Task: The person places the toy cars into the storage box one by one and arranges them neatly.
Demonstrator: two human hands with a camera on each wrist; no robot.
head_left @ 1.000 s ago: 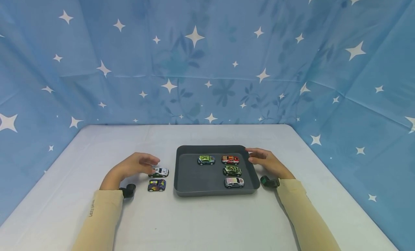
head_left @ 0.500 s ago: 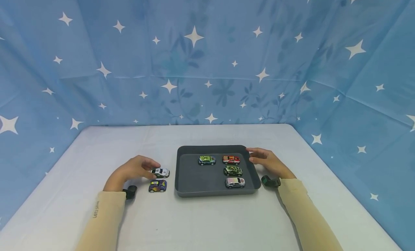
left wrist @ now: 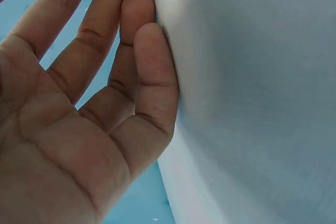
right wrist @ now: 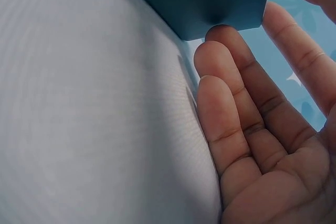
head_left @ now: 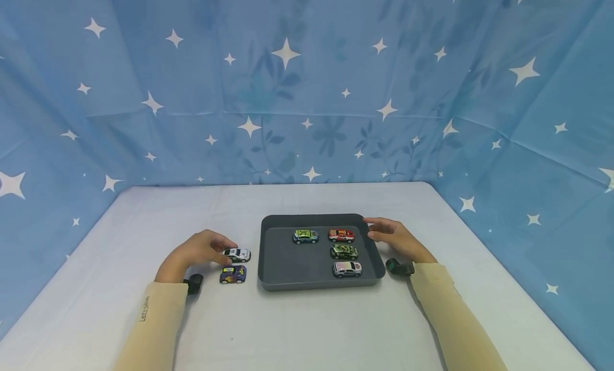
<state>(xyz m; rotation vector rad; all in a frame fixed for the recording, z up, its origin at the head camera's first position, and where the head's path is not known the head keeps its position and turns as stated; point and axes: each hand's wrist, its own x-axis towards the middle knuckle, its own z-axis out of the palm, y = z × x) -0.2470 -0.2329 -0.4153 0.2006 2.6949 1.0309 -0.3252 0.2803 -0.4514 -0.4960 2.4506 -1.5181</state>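
Note:
My left hand pinches a white toy car by its left end, the thumb on the near side and a finger on the far side. The car is on the table, left of a dark grey tray. Just nearer lies a purple toy car. In the left wrist view the palm of the left hand fills the left half, and the car is almost wholly out of frame. My right hand rests its fingers at the tray's right rim; the right wrist view shows fingertips against the outer wall.
Inside the tray are a green-and-blue toy car, a red-and-orange one, a camouflage green one and a silver checkered one. A white cloth covers the table. A blue star-patterned curtain hangs behind.
My left hand has moved slightly right and down, and its fingers have closed in on the white toy car. The right hand has stayed at the tray's rim.

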